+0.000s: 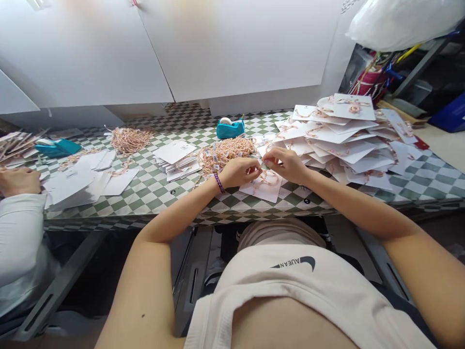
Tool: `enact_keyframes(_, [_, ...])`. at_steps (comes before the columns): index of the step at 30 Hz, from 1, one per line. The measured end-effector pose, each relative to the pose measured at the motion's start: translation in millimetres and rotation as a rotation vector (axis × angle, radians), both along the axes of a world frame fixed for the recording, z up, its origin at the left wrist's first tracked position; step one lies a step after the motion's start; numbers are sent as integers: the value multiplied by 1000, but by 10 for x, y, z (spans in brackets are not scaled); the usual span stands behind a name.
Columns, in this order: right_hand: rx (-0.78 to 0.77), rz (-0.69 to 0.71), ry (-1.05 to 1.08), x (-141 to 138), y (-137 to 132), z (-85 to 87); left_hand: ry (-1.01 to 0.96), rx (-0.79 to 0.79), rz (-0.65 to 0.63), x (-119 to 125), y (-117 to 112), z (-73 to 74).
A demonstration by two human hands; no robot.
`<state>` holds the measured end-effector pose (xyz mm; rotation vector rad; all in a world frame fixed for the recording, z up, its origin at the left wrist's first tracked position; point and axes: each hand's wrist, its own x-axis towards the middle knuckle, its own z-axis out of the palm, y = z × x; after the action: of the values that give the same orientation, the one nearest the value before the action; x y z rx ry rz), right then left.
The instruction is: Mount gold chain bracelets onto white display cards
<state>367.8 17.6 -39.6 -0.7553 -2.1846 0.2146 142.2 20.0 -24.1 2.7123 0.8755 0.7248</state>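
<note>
My left hand (240, 172), with a purple beaded bracelet at its wrist, has its fingers curled closed beside a heap of rose-gold chain jewelry (232, 148). Close to it, my right hand (286, 165) pinches thumb and fingertips together. Whatever is between the fingertips of either hand is too small to make out. Just below both hands lies a white card (271, 193) with a rose-gold chain on it, partly covered by the left fingers. A stack of white cards (178, 157) sits left of the heap.
Many carded chains pile up (348, 140) on the right. Behind the heap stands a teal tape dispenser (230, 128). Another teal dispenser (58, 148), a chain bundle (131, 139) and loose cards (78, 182) lie leftward, near a co-worker's hand (20, 182). White panels (236, 48) rise behind the checkered tabletop.
</note>
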Motion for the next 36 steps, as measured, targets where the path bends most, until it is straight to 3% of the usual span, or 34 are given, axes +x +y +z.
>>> enact_keyframes(7, [-100, 167, -178, 7, -14, 43, -188, -118, -122, -56, 62, 23])
enact_keyframes(13, [-21, 191, -278, 18, -24, 47, -160, -175, -173, -102, 39, 83])
enact_keyframes(18, [46, 240, -414, 43, -68, 91, -117, -173, -114, -116, 62, 62])
enact_keyframes(26, [-71, 252, -487, 98, -128, 172, -9, -38, 82, -139, 72, 73])
enact_keyframes(30, [-121, 227, -459, 106, -100, 161, -15, -40, 55, -135, 78, 79])
enact_keyframes(36, [-70, 198, -408, 115, -77, 143, -21, -51, 44, -124, 70, 86])
